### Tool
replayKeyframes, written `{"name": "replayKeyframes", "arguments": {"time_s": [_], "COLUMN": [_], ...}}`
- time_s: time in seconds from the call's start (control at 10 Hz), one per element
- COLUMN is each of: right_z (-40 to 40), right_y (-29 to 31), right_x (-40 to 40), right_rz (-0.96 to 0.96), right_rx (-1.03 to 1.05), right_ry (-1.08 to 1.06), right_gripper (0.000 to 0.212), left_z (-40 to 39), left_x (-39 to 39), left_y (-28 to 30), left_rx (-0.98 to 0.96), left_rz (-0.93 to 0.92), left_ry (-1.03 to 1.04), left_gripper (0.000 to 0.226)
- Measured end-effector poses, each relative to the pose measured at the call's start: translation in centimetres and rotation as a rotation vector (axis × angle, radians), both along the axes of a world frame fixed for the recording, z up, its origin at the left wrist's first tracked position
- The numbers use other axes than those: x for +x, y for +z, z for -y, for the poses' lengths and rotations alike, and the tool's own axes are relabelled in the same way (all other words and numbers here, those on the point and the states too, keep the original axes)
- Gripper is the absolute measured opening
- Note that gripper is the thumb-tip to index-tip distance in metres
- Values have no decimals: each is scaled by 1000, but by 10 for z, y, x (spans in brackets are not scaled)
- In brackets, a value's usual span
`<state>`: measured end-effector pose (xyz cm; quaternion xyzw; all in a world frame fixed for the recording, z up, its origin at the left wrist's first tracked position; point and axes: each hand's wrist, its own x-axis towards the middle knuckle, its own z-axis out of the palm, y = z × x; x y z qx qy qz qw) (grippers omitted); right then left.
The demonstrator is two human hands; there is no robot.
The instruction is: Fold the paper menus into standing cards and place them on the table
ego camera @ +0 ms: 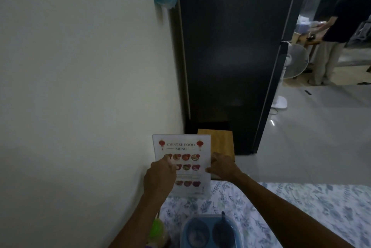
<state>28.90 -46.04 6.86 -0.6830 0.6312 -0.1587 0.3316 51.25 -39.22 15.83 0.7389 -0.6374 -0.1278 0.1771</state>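
The menu point(181, 165) stands upright at the far edge of the table point(301, 203), close to the wall point(80, 87), its printed face toward the camera and its bottom edge on the flowered cloth. The step in hand looks like placing a card: it is being set and steadied. Next it calls for checking that it stands by itself, then letting go gently so it does not tip. The left hand point(160, 175) lies against the printed face, forefinger stretched out and touching it, the other fingers loosely curled. The right hand point(221, 166) pinches the menu's right edge with curled fingers. A blue container point(208, 231) sits near the front.
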Motion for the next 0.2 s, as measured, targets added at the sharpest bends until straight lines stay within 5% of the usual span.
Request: {"name": "replayKeyframes", "arguments": {"time_s": [0.2], "right_z": [-1], "right_y": [-7], "right_x": [-4], "right_rz": [-47], "right_rx": [-28], "right_ry": [16], "right_gripper": [38], "left_z": [-1], "left_x": [2], "left_y": [-6], "left_rx": [-12], "left_rz": [-42], "left_ry": [9], "left_gripper": [28]}}
